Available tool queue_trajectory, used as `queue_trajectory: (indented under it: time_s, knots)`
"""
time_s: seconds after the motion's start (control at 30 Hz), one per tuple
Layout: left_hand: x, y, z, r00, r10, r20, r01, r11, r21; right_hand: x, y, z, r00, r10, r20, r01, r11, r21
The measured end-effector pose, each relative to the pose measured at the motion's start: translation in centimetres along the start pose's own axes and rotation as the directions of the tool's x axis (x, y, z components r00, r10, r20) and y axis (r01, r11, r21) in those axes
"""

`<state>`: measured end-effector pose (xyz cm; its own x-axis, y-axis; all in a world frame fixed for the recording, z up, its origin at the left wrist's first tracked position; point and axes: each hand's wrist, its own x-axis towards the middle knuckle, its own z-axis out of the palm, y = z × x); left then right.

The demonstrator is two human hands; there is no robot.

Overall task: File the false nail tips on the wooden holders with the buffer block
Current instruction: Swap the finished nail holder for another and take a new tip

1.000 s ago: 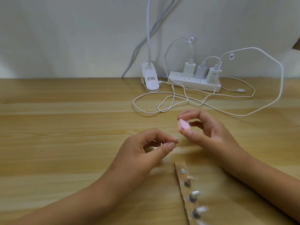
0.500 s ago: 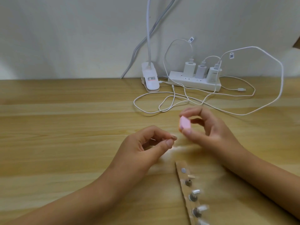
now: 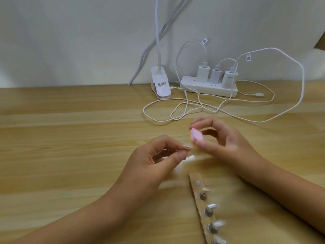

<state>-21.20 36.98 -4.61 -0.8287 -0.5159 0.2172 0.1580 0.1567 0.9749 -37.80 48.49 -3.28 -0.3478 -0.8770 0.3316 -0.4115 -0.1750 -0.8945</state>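
The buffer block (image 3: 196, 136), angled far-left to near-right, is pinched by the right hand (image 3: 226, 145); a nail tip (image 3: 186, 148) is pinched by the left hand (image 3: 154, 159); the wooden holder (image 3: 194, 178) lies nearer.

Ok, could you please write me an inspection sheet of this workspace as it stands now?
Surface: light wooden table.
Job's things: pink buffer block and one nail tip held close together above the table; wooden strip carrying more tips on holders lies near the front edge, blurred.
Clutter: clip lamp base; power strip with three chargers.
Grippers: left hand pinches the nail tip; right hand pinches the buffer block.
Cables: white cables loop loosely across the table behind the hands.
Surroundings: plain pale wall.
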Motion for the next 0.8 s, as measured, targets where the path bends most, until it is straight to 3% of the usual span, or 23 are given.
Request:
queue_trajectory:
  time_s: [0.07,0.13,0.2,0.27,0.37,0.47,0.53,0.6,0.7,0.73,0.8]
  knots:
    - [0.0,0.0,0.0,1.0,0.006,0.001,-0.006,1.0,-0.005,0.0,-0.2,-0.1,0.999,-0.014,-0.036,0.017,0.996,0.088]
    - [0.0,0.0,0.1,1.0,0.017,-0.005,-0.017,1.0,-0.015,-0.4,-0.5,0.3,0.991,-0.126,0.054,0.124,0.992,0.026]
    - [0.1,0.0,0.0,1.0,0.02,-0.011,-0.021,0.999,-0.024,-0.3,-0.2,0.4,0.994,-0.084,0.064,0.087,0.995,-0.049]
    - [0.1,0.1,0.0,0.999,0.027,-0.018,-0.028,0.998,-0.048,0.1,0.3,-0.2,0.998,0.056,-0.029,-0.055,0.997,0.046]
    - [0.0,0.3,0.0,0.999,0.044,-0.012,-0.045,0.996,-0.079,-0.2,-0.5,-0.1,0.998,-0.037,-0.041,0.042,0.99,0.137]
    - [0.0,0.4,0.1,0.999,0.051,-0.009,-0.051,0.995,-0.084,-0.3,-0.5,0.3,0.998,-0.044,0.043,0.045,0.999,-0.025]
    - [-0.1,0.4,0.1,0.999,0.038,-0.018,-0.039,0.998,-0.058,0.1,-0.2,-0.2,0.995,0.088,-0.035,-0.086,0.994,0.063]
    - [-0.1,0.3,0.1,0.999,0.035,-0.03,-0.036,0.999,-0.022,0.0,-0.8,-0.3,0.997,0.036,-0.074,-0.024,0.987,0.161]
    - [0.0,0.2,0.1,0.999,0.027,-0.033,-0.027,1.0,0.014,-0.5,-1.1,0.3,0.996,-0.086,0.028,0.087,0.996,-0.028]
    - [0.0,0.2,0.1,0.999,0.021,-0.032,-0.02,0.999,0.028,-0.3,-0.7,0.3,0.997,-0.075,0.03,0.077,0.994,-0.083]
    - [-0.1,0.1,0.1,0.999,0.009,-0.032,-0.007,0.999,0.05,0.0,-0.4,0.0,0.998,0.035,-0.05,-0.036,0.999,-0.026]
